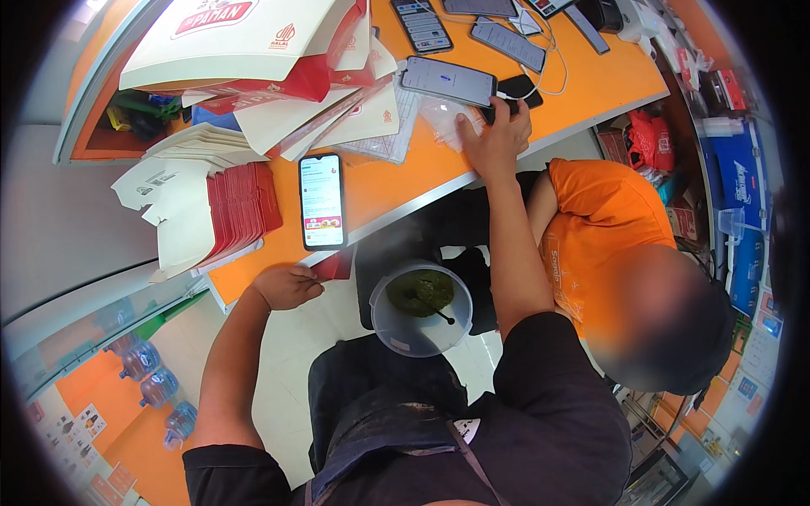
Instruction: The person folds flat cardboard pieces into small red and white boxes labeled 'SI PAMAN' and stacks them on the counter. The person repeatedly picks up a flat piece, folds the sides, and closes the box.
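My right hand (498, 139) reaches over the orange table with its fingers apart, their tips at the corner of a lit smartphone (447, 80) and a black device (519, 91). A clear plastic bag (447, 118) lies by its thumb. At the table's near left edge, my left hand (291, 287) is closed with curled fingers. A dark red flat piece (333, 266) shows beside them, but whether they grip it is hidden. Another lit smartphone (322, 202) lies just above this hand. Below the table edge, between my arms, stands a translucent tub (388, 329) of green paste (422, 293) with a dark-handled utensil in it.
Flattened red and white cartons (240, 202) and large paper packaging (228, 42) crowd the left of the orange table (380, 181). More phones and white cables lie at the back. A person in an orange shirt (603, 228) sits close at my right.
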The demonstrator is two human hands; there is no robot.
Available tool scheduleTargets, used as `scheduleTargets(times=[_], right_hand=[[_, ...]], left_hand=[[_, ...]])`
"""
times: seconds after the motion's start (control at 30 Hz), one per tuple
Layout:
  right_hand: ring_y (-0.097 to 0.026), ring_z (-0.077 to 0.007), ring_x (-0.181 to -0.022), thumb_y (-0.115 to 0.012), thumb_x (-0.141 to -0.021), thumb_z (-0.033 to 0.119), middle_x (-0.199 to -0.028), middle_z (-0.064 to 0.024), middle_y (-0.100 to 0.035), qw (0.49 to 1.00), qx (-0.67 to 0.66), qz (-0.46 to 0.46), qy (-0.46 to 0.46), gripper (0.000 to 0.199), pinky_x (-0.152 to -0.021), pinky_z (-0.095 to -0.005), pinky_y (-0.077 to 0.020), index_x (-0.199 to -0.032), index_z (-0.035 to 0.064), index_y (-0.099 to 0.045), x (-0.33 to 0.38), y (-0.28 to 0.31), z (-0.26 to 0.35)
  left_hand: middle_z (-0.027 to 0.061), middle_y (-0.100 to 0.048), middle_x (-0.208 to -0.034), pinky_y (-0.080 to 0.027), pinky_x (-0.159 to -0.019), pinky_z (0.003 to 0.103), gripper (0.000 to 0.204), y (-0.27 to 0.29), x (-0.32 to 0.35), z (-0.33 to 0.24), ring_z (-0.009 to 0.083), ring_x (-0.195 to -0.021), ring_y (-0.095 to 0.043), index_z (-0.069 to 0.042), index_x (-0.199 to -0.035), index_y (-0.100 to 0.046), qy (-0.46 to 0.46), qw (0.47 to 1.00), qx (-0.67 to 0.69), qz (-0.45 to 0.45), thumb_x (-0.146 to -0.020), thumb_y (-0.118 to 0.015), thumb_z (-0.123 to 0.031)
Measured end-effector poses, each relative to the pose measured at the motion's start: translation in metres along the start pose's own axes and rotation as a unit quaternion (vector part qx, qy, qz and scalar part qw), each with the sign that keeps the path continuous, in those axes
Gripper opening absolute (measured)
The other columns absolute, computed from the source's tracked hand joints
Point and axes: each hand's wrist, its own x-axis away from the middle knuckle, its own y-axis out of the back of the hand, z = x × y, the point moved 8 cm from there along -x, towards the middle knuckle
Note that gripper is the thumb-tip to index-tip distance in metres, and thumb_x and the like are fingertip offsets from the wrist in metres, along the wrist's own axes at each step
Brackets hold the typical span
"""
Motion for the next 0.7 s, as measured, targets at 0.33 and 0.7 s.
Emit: scheduleTargets(times=[0.33, 0.7], right_hand=[[-0.037, -0.0475, -0.140, -0.081, -0.086, 0.040, -0.154, -0.0277, -0.036, 0.996, -0.052, -0.068, 0.033, 0.070, -0.115, -0.0612, -0.0299, -0.142, 0.0059, -0.055, 0.006, 0.006, 0.006], [-0.039, -0.0464, -0.140, -0.073, -0.091, 0.039, -0.151, -0.0271, -0.041, 0.995, -0.044, -0.090, 0.018, 0.067, -0.116, -0.0600, -0.0300, -0.142, 0.0017, -0.052, 0.008, 0.006, 0.004]], left_hand=[[-0.0034, -0.074, -0.099, -0.056, -0.094, 0.028, 0.033, 0.001, 0.002, 0.000, 0.0135, -0.103, -0.067, -0.010, -0.100, -0.078, -0.024, 0.999, -0.005, -0.043, -0.105, -0.059, -0.037], [-0.0018, -0.076, -0.097, -0.056, -0.092, 0.029, 0.035, 0.010, 0.001, -0.005, 0.0138, -0.102, -0.068, -0.008, -0.096, -0.078, -0.016, 0.998, 0.015, -0.052, -0.104, -0.060, -0.037]])
